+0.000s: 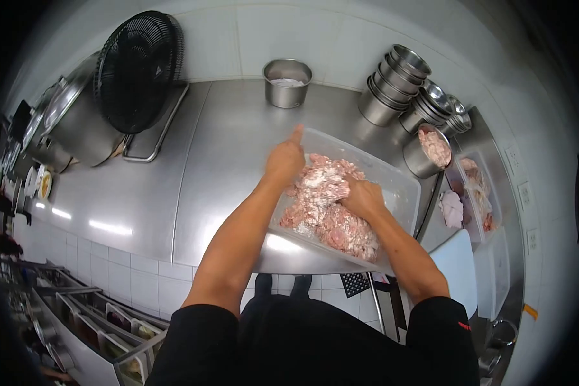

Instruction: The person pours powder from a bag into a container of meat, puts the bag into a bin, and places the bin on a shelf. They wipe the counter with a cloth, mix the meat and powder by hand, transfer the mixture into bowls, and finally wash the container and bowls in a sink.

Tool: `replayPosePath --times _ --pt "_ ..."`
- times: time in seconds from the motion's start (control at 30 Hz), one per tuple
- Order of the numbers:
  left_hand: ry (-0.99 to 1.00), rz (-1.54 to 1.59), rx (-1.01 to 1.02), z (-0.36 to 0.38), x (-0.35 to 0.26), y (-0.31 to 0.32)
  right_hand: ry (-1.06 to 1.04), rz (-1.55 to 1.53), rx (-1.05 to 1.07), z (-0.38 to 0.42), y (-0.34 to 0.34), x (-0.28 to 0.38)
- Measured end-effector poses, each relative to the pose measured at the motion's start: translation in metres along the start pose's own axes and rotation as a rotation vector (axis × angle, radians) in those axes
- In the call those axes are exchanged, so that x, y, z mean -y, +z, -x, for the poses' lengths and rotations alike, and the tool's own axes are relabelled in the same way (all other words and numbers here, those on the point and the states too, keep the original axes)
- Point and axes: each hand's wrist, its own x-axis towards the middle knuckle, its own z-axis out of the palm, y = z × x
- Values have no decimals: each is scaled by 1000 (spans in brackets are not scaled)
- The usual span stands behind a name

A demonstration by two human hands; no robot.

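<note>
Standing at steel counter (pixel 193 167) w/ tiled wall, your L hand (pixel 285 159) and R hand (pixel 361 198) dig, fingers curled, into floured meat (pixel 325 206) in clear tub (pixel 402 193); steel pot (pixel 287 82) behind.

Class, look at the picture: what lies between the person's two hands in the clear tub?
In the head view, floured raw meat fills the stretch between the left hand and right hand, inside the clear tub.

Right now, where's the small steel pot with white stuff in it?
In the head view, the small steel pot stands at the counter's back edge against the wall, between the black fan on the left and stacked steel bowls on the right.
</note>
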Motion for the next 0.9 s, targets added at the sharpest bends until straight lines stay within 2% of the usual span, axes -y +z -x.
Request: replayPosePath --times 0.17,0.23,0.3,0.37,0.47,0.5,0.57,0.67,0.77,0.87,0.9 --pt "102 20 48 3 -3 8 29 317 398 -1 -52 -10" --pt "102 30 60 5 -5 6 -337 100 101 -13 -32 -25" --pt "99 70 44 5 -8 5 -544 -47 -46 -38 3 -30" --pt "99 71 55 10 -6 9 -594 -134 -40 -69 40 -8" --pt "69 35 51 7 -3 12 -399 -144 167 -70 19 47" --pt "52 28 65 7 -7 8 -375 -161 162 -63 28 49" --pt "44 18 63 2 -12 4 -329 -171 130 -51 35 47" --pt "69 11 51 5 -8 10 -176 148 189 -30 25 14" --pt "107 17 17 2 -5 10 43 254 352 -44 2 2" --pt "99 9 44 1 -4 16 -10 97 307 -38 -11 40" --pt "88 11 49 0 -5 16 -160 -17 212 -34 4 52"
